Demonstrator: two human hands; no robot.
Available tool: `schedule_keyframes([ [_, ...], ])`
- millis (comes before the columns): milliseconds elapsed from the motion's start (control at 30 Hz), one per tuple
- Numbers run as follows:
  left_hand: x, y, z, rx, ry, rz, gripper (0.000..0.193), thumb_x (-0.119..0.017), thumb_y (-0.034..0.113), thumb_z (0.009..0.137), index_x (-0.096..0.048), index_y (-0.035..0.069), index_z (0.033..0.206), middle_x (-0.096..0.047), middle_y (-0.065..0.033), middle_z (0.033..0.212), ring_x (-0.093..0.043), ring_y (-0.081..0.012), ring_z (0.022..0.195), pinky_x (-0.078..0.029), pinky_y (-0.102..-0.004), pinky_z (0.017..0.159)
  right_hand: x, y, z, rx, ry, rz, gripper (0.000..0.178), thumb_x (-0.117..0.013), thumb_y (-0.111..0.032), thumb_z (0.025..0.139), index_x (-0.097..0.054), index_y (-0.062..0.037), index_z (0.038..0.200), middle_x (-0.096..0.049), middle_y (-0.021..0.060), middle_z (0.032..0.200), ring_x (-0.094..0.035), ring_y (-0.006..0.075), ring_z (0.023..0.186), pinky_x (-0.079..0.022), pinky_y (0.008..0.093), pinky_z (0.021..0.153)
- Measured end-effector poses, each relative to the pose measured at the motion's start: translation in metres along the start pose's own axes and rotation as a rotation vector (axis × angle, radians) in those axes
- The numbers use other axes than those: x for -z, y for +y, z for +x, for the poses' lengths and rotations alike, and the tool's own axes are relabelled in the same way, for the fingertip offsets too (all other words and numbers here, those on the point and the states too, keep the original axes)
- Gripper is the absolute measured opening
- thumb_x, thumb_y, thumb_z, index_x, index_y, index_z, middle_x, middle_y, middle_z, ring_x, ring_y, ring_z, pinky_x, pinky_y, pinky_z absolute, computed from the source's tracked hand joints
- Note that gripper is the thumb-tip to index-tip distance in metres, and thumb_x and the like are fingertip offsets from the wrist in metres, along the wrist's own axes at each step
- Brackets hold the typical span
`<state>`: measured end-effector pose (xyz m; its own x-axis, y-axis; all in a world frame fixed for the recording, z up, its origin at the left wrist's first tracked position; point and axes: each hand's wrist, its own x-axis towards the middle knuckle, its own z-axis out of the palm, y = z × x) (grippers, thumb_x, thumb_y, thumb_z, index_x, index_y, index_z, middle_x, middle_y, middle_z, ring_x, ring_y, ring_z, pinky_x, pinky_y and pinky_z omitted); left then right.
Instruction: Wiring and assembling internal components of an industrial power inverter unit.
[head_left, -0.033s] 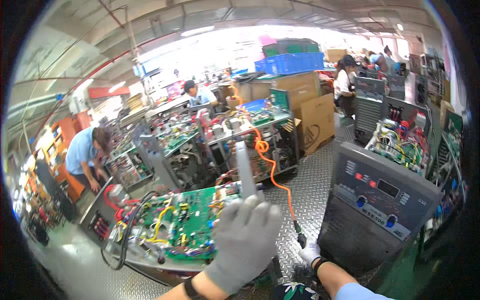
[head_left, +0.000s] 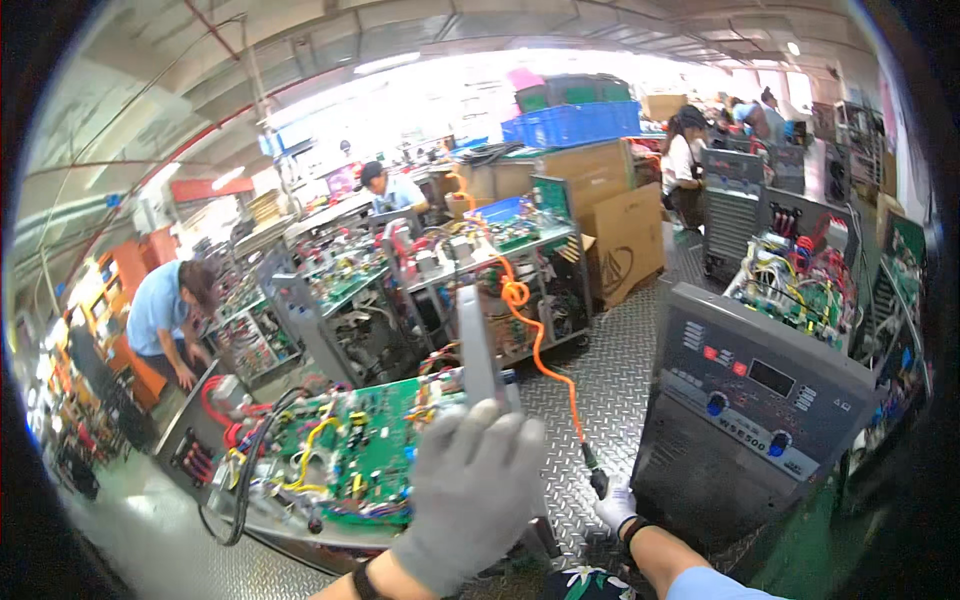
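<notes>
My left hand [head_left: 475, 500], in a grey glove, is closed over the near end of an upright grey front panel [head_left: 478, 345]; part of its grip is hidden behind the hand. This panel stands at the end of an uncovered machine with a green circuit board [head_left: 375, 440], yellow and red wires and a black cable loop [head_left: 252, 470]. Lower and to the right, my right hand [head_left: 615, 503], in a pale glove, is wrapped round a black tool [head_left: 599, 482] joined to an orange coiled hose [head_left: 545, 345]. What the tool's tip touches is hidden.
A grey machine [head_left: 745, 400] with a display and blue knobs stands close at right. Several opened machines [head_left: 490, 260] line the far side. A cardboard box [head_left: 628, 245] rests on the patterned metal floor [head_left: 625, 340]. One person [head_left: 160, 310] bends at left; others work farther back.
The whole view has shifted slightly. My left hand stays on the grey panel and my right hand keeps the black tool, with the hose trailing from it as before.
</notes>
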<state>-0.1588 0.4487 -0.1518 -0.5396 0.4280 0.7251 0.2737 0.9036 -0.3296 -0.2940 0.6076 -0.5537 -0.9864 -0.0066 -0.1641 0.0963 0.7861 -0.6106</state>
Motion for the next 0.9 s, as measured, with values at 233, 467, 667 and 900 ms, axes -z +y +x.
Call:
schedule_keyframes([
  [233, 0.015, 0.000, 0.012, 0.012, -0.211, 0.028, 0.024, -0.056, 0.014, 0.080, -0.063, 0.007, 0.102, -0.063, -0.0079, 0.098, -0.059, -0.0267, 0.098, -0.039, -0.0444, 0.095, -0.054, 0.018, 0.035, 0.063, -0.012, 0.113, 0.046, -0.064, -0.022, 0.070, -0.053, -0.0025, 0.110, -0.058, 0.0257, 0.097, -0.059, 0.0406, 0.090, -0.048, 0.0471, 0.078],
  [467, 0.004, -0.013, 0.015, -0.060, -0.280, 0.134, 0.021, -0.049, 0.018, 0.084, -0.059, 0.001, 0.092, -0.062, -0.0116, 0.086, -0.060, -0.0316, 0.086, -0.042, -0.0548, 0.088, -0.078, 0.016, 0.052, 0.047, -0.047, 0.195, 0.061, -0.068, -0.022, 0.069, -0.043, -0.0028, 0.122, -0.046, 0.0244, 0.116, -0.048, 0.0412, 0.108, -0.042, 0.0436, 0.091],
  [667, 0.020, -0.029, -0.020, 0.115, -0.343, 0.114, 0.031, -0.041, 0.021, 0.091, -0.056, -0.003, 0.103, -0.056, -0.0226, 0.107, -0.056, -0.0389, 0.097, -0.042, -0.0477, 0.090, -0.062, 0.031, 0.053, -0.035, -0.198, 0.056, 0.064, -0.071, -0.021, 0.068, -0.043, -0.0041, 0.123, -0.047, 0.0198, 0.116, -0.057, 0.0383, 0.100, -0.048, 0.0469, 0.084],
  [900, 0.037, -0.069, -0.068, 0.363, -0.308, 0.232, 0.040, -0.035, 0.013, 0.091, -0.048, -0.005, 0.125, -0.048, -0.0216, 0.128, -0.047, -0.0354, 0.119, -0.036, -0.0412, 0.101, -0.096, 0.038, 0.061, 0.061, -0.083, 0.047, 0.068, -0.069, -0.024, 0.071, -0.039, 0.0023, 0.126, -0.045, 0.0249, 0.123, -0.047, 0.0396, 0.114, -0.041, 0.0456, 0.094],
])
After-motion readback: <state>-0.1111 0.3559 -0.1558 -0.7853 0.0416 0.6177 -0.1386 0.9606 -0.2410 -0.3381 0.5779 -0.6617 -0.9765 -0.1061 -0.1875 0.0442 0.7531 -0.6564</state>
